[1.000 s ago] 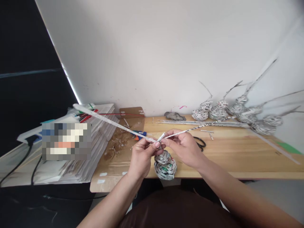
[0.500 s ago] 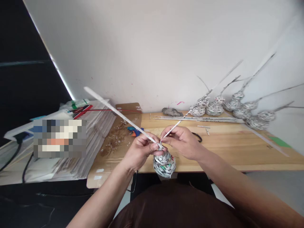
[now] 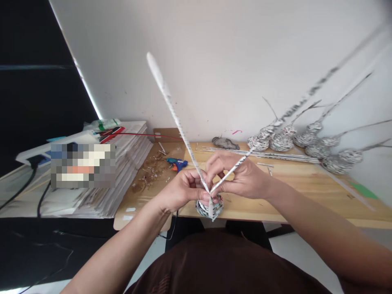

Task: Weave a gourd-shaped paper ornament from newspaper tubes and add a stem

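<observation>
A small gourd-shaped weave of rolled newspaper (image 3: 200, 210) is in front of my body at the table's front edge. My left hand (image 3: 187, 190) is closed around its narrow top, which the fingers mostly hide. From that top, a pale paper tube (image 3: 180, 126) rises to the upper left, and a printed paper tube (image 3: 234, 168) slants to the upper right, its far end blurred. My right hand (image 3: 234, 175) is closed at the crossing of the tubes, fingertips against the pale one. A short folded white end (image 3: 211, 208) hangs down over the weave.
Several finished woven gourds (image 3: 281, 141) with long stems stand at the back right. Behind my hands lie loose paper tubes (image 3: 290, 156), a grey cloth-like lump (image 3: 226, 142) and a blue glue gun (image 3: 177, 163). A tall paper stack (image 3: 122, 175) with a power strip (image 3: 33, 153) is at left.
The pale tube has swung more upright and toward the right. My right fingers have moved onto the crossing, and the weave has tilted, with a white end now hanging in front.
</observation>
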{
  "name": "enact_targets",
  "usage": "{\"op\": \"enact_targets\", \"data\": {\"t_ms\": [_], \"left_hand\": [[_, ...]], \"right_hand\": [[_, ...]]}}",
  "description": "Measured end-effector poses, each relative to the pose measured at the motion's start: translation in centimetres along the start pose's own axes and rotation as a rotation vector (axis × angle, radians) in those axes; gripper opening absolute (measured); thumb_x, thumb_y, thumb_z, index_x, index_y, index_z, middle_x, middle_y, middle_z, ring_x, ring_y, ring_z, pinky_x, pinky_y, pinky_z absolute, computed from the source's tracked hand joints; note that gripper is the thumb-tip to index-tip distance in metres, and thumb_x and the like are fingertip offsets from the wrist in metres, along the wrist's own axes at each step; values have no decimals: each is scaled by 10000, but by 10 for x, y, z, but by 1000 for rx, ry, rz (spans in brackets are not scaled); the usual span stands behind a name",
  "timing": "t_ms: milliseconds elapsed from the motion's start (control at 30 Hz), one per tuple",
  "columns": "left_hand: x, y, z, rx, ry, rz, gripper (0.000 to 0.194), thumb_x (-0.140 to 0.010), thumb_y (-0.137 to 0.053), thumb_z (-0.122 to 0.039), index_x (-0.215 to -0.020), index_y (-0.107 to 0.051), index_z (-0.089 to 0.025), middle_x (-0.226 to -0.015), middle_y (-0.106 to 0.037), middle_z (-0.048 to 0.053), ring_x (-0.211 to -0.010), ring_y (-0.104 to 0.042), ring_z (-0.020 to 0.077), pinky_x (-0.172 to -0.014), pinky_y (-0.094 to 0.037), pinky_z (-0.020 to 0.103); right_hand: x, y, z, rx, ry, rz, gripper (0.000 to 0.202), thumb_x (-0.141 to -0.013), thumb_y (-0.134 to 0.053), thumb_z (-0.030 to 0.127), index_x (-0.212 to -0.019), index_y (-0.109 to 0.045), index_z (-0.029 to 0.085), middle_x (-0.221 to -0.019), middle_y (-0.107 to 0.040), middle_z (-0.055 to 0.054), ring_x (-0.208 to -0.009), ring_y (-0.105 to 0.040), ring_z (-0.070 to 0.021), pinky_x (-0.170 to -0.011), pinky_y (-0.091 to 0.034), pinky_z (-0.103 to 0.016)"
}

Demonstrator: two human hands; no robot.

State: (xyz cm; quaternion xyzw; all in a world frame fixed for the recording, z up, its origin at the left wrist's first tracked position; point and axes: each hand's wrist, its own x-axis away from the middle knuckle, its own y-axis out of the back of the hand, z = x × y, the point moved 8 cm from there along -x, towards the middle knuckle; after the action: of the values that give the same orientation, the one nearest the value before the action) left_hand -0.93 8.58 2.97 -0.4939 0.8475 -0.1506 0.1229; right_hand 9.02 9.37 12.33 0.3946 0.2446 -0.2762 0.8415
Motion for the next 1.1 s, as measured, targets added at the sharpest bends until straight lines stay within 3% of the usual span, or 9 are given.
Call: {"op": "enact_targets", "data": {"t_ms": [100, 300, 400, 533, 667, 800, 933, 1100], "left_hand": [[1, 3, 5, -13, 21, -35, 241, -662, -906, -239, -791, -729, -137, -733, -776, 73, -639, -748, 173, -639, -622, 267], [-2, 17, 1, -82, -33, -213, 288, -646, -913, -300, -772, -716, -131, -693, -736, 51, -660, -756, 195, -604, -612, 254], [-2, 23, -4, -72, -98, -309, 319, -614, -927, -292, -758, -688, -137, -694, -708, 18, -640, -746, 186, -595, -616, 259], [-1, 32, -9, -59, -192, -439, 319, -651, -904, -318, -788, -676, -142, -711, -704, 17, -657, -737, 175, -602, -621, 259], [0, 38, -14, -63, -250, -516, 291, -685, -881, -302, -761, -648, -145, -735, -689, 16, -711, -715, 151, -575, -588, 200], [-1, 40, -18, -59, -288, -566, 293, -673, -885, -286, -720, -636, -139, -725, -647, -2, -651, -623, 90, -548, -556, 166], [-1, 42, -18, -41, -285, -621, 319, -645, -899, -311, -708, -637, -140, -708, -623, -16, -633, -588, 80, -578, -568, 190], [-3, 40, -18, -24, -272, -633, 334, -622, -910, -318, -723, -643, -144, -715, -637, -14, -657, -604, 97, -598, -568, 207]], "right_hand": [[-5, 3, -2, 59, -28, 55, 125, -786, -836, 233, -808, -723, 184, -817, -681, -6, -807, -629, -129, -744, -502, -260], [-14, 10, -7, 293, -281, 182, 114, -797, -804, 195, -715, -727, 177, -674, -674, 43, -581, -533, -71, -560, -390, -215], [-12, 12, -10, 310, -364, 96, 67, -841, -732, 171, -785, -762, 192, -695, -718, 35, -585, -573, -81, -564, -403, -220], [7, 11, -29, 180, -472, -168, 167, -909, -627, 214, -942, -790, 215, -906, -799, -26, -766, -708, -146, -687, -510, -260], [31, 8, -58, 69, -640, -376, 159, -856, -663, 279, -921, -782, 197, -904, -799, -67, -773, -729, -198, -707, -565, -328], [35, 0, -68, -74, -653, -389, 193, -854, -625, 253, -963, -760, 170, -898, -783, -70, -833, -729, -189, -792, -581, -338], [31, 0, -67, -79, -610, -406, 244, -876, -579, 240, -1023, -760, 169, -882, -763, -65, -803, -704, -166, -716, -565, -298], [33, -1, -71, -93, -673, -442, 177, -849, -673, 325, -854, -755, 169, -812, -760, -59, -731, -686, -169, -662, -553, -300]]}}
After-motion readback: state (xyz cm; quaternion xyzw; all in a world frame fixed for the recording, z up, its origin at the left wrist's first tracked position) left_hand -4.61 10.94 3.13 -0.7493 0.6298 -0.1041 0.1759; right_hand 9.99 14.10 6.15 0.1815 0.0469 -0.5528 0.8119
